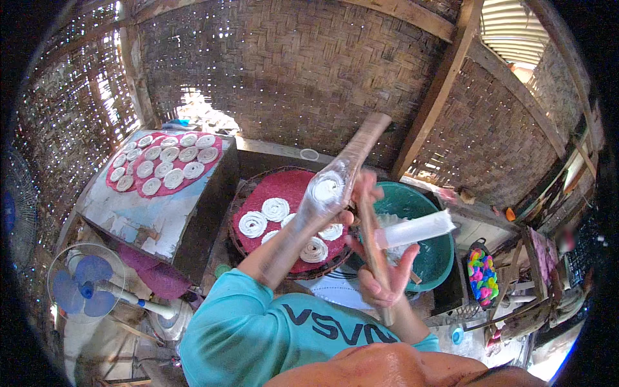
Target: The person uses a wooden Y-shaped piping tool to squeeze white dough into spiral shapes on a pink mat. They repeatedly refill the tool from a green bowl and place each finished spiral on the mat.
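Observation:
A long wooden bar (376,248) runs between my two hands. My left hand (362,192), smeared by motion, has its fingers bent round the upper end. My right hand (389,278) grips lower down, thumb sticking up. A white cylinder (419,228) juts rightward beside the bar. Another wooden piece (369,137), blurred, slants up near my left hand; a white coil (330,187) appears over its lower part, and whether it rests there I cannot tell. Beneath my left forearm, several white dough-like coils (276,209) lie on a round red-covered tray (267,187).
A teal basin (445,261) with white material stands right of the tray. At left, more white coils (169,154) cover red sheets on a box-like table (106,206). A fan (87,289) stands below it. A basket of colourful items (482,277) is at right, before woven walls.

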### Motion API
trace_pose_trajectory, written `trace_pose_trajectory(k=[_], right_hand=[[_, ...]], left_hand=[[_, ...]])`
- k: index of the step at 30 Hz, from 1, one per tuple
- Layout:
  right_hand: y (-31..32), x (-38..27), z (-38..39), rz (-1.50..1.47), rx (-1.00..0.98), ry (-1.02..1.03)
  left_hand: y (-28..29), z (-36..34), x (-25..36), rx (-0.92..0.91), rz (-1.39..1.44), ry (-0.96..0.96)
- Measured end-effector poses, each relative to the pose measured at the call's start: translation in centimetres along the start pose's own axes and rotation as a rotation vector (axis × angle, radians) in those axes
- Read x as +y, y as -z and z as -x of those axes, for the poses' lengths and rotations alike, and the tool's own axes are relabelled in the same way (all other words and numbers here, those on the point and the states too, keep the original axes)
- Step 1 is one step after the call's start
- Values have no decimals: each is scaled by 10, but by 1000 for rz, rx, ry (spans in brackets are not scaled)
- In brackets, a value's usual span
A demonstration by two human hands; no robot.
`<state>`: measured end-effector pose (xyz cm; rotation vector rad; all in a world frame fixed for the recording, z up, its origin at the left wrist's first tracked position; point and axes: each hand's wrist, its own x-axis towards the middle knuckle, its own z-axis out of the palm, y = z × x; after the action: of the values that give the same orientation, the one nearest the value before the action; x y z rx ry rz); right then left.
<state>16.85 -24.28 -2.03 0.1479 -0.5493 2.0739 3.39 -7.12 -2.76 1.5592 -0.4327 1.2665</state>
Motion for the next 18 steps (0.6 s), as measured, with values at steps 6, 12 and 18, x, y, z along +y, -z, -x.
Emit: trace_pose_trajectory(k=[6, 12, 18], right_hand=[[-14, -54, -4, 796, 122, 421], [-35, -45, -20, 1472, 354, 565], [-52, -33, -15, 2405, -116, 652]], left_hand=[[21, 27, 62, -380, -906, 321], [12, 28, 78, -392, -1349, 507], [1, 36, 82, -240, -1399, 517]])
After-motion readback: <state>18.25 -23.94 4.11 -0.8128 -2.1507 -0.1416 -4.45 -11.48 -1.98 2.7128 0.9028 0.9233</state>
